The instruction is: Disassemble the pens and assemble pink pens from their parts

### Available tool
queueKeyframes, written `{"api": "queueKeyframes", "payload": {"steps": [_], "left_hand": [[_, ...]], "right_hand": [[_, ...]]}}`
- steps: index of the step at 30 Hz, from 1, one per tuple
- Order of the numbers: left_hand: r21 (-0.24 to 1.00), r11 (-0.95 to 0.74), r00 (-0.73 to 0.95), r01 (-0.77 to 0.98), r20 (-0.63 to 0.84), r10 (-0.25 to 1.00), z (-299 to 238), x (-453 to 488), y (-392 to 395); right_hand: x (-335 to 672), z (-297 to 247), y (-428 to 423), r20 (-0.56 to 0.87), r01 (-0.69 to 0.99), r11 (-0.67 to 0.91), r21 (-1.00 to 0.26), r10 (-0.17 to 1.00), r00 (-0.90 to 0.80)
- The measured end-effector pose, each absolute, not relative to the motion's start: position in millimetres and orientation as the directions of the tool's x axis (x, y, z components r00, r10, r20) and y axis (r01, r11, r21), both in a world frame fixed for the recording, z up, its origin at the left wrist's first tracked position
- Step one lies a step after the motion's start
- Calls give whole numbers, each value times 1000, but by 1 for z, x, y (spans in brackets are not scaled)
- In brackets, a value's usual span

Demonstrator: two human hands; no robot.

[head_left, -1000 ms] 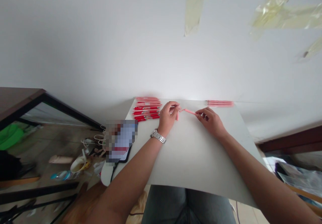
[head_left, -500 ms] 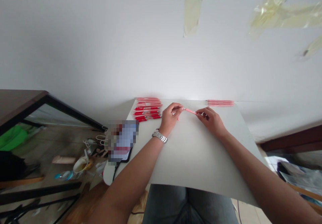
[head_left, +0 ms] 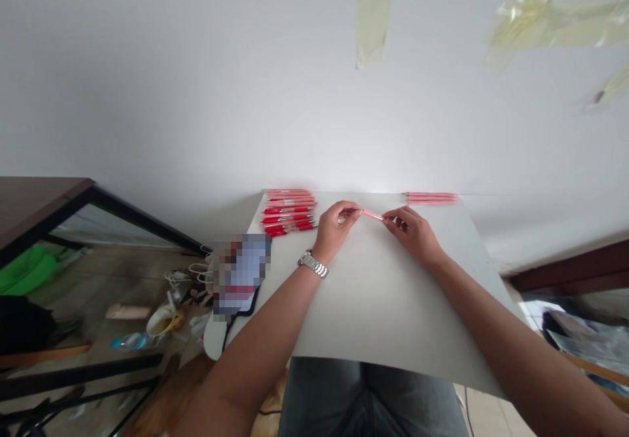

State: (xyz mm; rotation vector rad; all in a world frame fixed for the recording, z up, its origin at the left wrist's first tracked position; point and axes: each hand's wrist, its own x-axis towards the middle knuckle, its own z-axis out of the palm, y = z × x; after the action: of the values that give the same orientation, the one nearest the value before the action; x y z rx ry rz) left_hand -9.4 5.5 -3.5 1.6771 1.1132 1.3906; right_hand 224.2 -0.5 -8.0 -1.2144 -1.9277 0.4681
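Between my two hands, over the white table (head_left: 373,306), a slim pink pen (head_left: 372,215) is stretched out slantwise. My left hand (head_left: 339,224), with a metal watch on its wrist, pinches the pen's left end. The right end is held in the fingertips of my right hand (head_left: 410,230). Fine details of the pen are too small to make out. To the left of my left hand lies a row of several red and pink pens (head_left: 289,211). Beyond my right hand, near the wall, is a small group of pink pens (head_left: 431,198).
A phone (head_left: 243,280) with a cable lies at the table's left edge, its screen blurred. The white wall (head_left: 221,83) rises right behind the table. On the floor at left are a bottle (head_left: 130,342), a cup and cables beside a dark-framed table (head_left: 44,194).
Both hands stay almost in place, still gripping the pen. A pink bit that showed beneath my left hand is now mostly hidden, and the pen lies slightly differently between the fingers.
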Motion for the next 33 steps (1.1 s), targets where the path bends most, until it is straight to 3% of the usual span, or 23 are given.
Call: {"api": "queueKeyframes", "payload": {"steps": [15, 26, 33], "left_hand": [[912, -382, 58, 151, 378, 924, -1, -8, 3], [915, -381, 20, 135, 382, 924, -4, -10, 7], [861, -428, -50, 277, 457, 888, -1, -17, 7]], "right_hand": [[225, -10, 0, 418, 574, 466, -673, 880, -225], [224, -11, -2, 336, 564, 347, -750, 933, -127], [225, -9, -3, 309, 553, 319, -769, 944, -115]]}}
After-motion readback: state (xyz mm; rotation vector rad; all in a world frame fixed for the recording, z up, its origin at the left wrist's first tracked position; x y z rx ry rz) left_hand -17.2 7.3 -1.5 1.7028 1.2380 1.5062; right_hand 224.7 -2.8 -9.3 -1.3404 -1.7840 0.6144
